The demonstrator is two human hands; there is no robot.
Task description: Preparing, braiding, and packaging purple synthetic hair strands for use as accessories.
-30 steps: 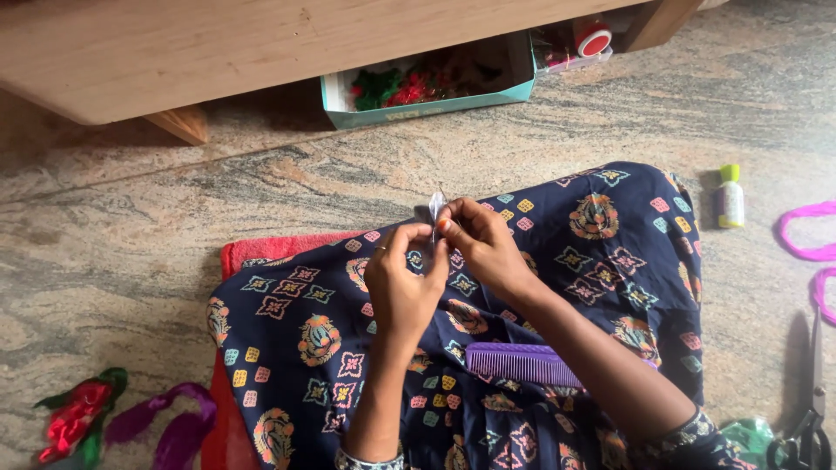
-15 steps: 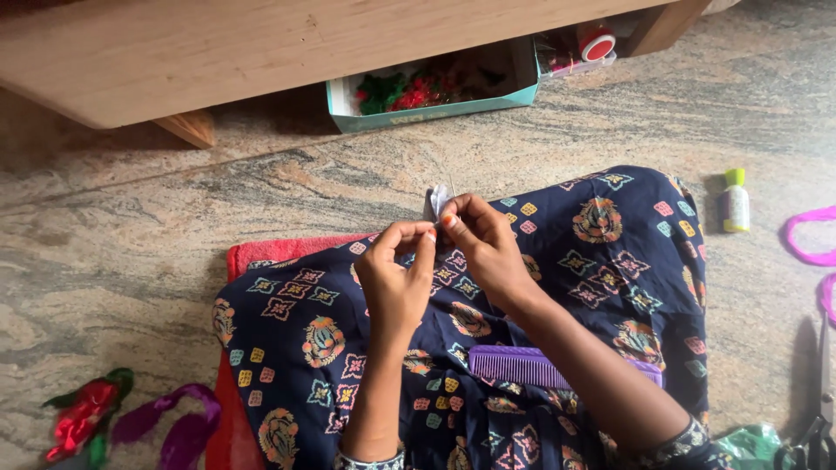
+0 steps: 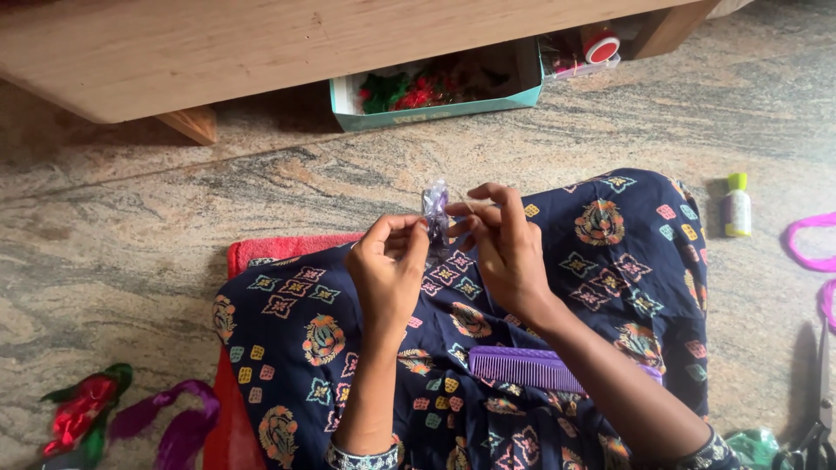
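While under the bench, teal box (image 3: 435, 115) with red-green decorations (image 3: 409, 90).

A speckled stone floor (image 3: 540, 148) carries everything. On it lie a teal box (image 3: 435, 111), a small bottle (image 3: 737, 205), scissors (image 3: 817, 409), ribbons (image 3: 165, 426) and a red mat (image 3: 261, 252).

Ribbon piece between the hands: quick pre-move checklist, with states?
1. Ribbon piece pinched by both hands: ok, left hand and right hand meet at it.
2. Ribbon upright above the fingers: ok.
3. Grip firmness: cannot tell.
4. Thread or needle in the right hand: cannot tell, too small.
5. Comb resting on the lap, apart from both hands: ok.
6. Scissors lying on the floor, at the frame's right edge: ok.
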